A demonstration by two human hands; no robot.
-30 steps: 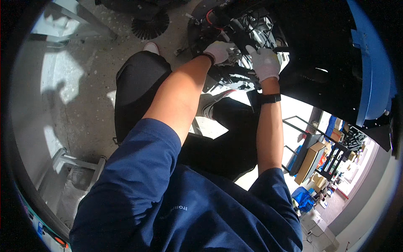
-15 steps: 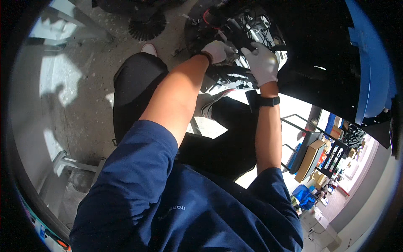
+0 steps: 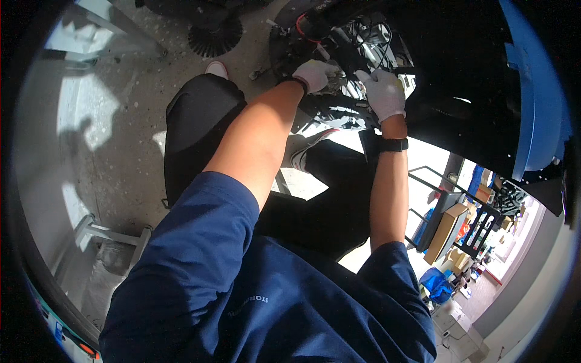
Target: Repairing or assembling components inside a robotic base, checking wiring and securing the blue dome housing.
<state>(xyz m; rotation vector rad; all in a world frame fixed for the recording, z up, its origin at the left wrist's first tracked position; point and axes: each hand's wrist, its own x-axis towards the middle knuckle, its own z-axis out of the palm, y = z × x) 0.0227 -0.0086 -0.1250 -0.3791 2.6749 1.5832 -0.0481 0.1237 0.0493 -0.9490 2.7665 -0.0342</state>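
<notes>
Both my hands wear white gloves and work at a machine's exposed inside (image 3: 348,106), a jumble of black parts, bright metal and wires. My left hand (image 3: 315,76) reaches in at the left of the opening, its fingers closed together at the parts; whatever they hold is too small to name. To its right, my right hand (image 3: 386,95) rests against the metal and cables, thumb pointing left and fingers curled in. Its fingertips are partly hidden, so what they grip cannot be made out. Black wires (image 3: 378,36) run above it, and a red ring-shaped edge (image 3: 301,27) shows at the upper left.
A round dark brush (image 3: 215,39) touches the speckled floor (image 3: 130,115) at the upper left. The machine's large black body and blue panel (image 3: 544,91) fill the right. Metal frame legs (image 3: 115,236) stand at left. Cardboard boxes (image 3: 446,233) and a blue bag (image 3: 437,284) lie at right.
My right hand has drawn back slightly to the right, and its fingers have curled in more. My left hand stays at nearly the same spot.
</notes>
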